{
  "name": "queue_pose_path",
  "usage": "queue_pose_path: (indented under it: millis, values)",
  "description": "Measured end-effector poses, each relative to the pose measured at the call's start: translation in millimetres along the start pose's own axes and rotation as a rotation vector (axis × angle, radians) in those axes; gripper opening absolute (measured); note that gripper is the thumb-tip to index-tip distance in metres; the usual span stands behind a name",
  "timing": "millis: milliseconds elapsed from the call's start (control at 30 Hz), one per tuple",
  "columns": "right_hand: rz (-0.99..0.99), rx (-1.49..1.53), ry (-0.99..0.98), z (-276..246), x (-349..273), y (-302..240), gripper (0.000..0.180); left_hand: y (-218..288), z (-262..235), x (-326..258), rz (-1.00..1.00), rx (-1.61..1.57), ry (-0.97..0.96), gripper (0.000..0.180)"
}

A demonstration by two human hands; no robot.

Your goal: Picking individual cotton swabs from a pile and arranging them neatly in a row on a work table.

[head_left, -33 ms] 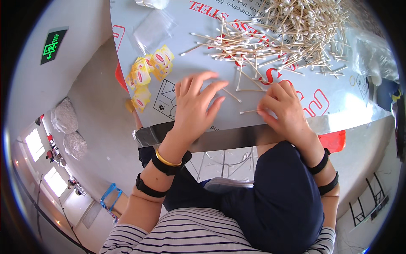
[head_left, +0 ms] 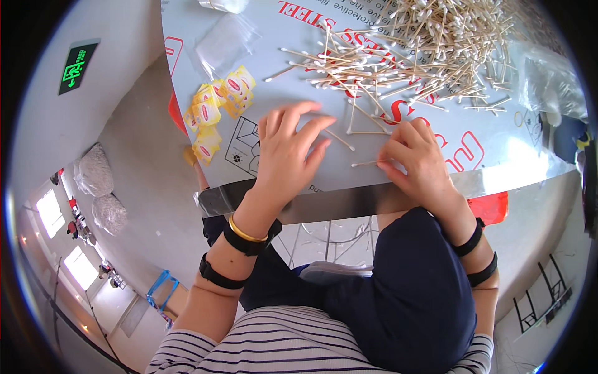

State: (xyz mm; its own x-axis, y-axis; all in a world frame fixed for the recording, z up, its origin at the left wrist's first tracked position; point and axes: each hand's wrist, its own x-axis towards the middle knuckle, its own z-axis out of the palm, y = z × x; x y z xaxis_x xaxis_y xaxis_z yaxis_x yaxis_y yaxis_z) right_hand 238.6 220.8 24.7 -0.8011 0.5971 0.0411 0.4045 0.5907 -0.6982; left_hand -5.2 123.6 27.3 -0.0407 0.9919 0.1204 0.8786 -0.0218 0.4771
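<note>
My left hand (head_left: 288,153) lies flat on the table (head_left: 349,199) with its fingers spread, holding nothing; one loose cotton swab (head_left: 339,139) lies at its fingertips. My right hand (head_left: 416,156) is curled, its fingers pinched on a wooden cotton swab (head_left: 367,163) that sticks out to the left. A large heap of cotton swabs (head_left: 423,43) spreads over the table beyond both hands.
Small yellow packets (head_left: 218,106) lie left of my left hand. A clear plastic bag (head_left: 224,40) sits behind them, and more clear plastic (head_left: 548,81) at the right edge. The table's metal front edge runs under my wrists. White sacks (head_left: 99,187) stand on the floor.
</note>
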Motion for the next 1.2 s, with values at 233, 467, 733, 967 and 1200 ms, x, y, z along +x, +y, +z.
queue_pose_path:
  millis: [233, 467, 733, 967, 1200]
  values:
    - [-0.023, -0.055, 0.016, 10.1, 5.5, 1.8, 0.022, -3.0, 9.6, -2.0, -0.025, -0.016, -0.019, 0.014]
    - [-0.02, -0.117, 0.173, -0.7, 20.3, 2.4, 0.024, 14.4, 13.7, -9.3, -0.048, -0.105, -0.034, 0.018]
    - [0.007, -0.164, 0.196, 5.8, 27.3, 8.1, 0.022, 11.2, 18.8, -17.7, 0.005, -0.089, -0.07, 0.027]
    - [0.056, -0.139, 0.202, 2.9, 18.0, 8.4, 0.017, 16.7, 19.3, 15.1, -0.14, -0.105, 0.009, 0.025]
    - [0.029, -0.135, 0.21, 7.0, 21.9, 5.2, 0.017, -8.6, 10.4, 23.8, -0.071, -0.043, 0.027, 0.02]
